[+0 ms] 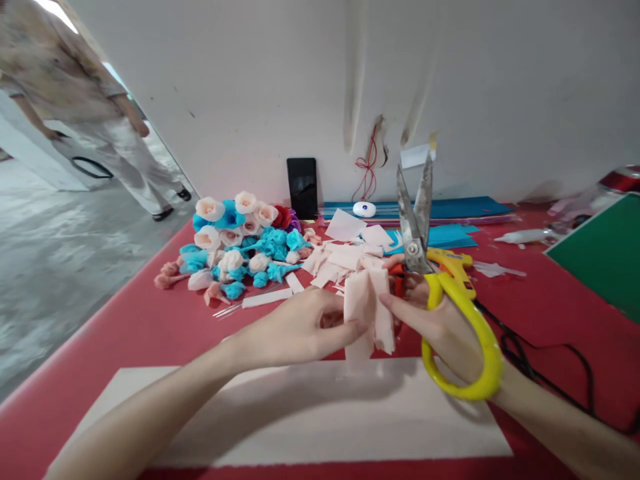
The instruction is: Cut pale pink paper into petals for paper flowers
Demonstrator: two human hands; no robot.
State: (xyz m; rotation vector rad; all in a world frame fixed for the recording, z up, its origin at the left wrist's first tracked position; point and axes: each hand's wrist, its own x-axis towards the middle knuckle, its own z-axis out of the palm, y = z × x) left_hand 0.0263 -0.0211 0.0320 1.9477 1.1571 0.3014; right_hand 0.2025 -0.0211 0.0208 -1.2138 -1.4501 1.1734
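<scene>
Gripping folded pink paper [358,303] in left hand [303,327] and right hand [453,333] above the far edge of the pale sheet [320,430], apparently keeping layers together; carrying upright scissors [415,251] on the latter, seemingly leaving fingertips free.

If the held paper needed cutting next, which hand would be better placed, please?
Probably the right hand: the scissors' yellow loop encircles it. The left hand, also pinching the pink paper, could steady it.
</scene>
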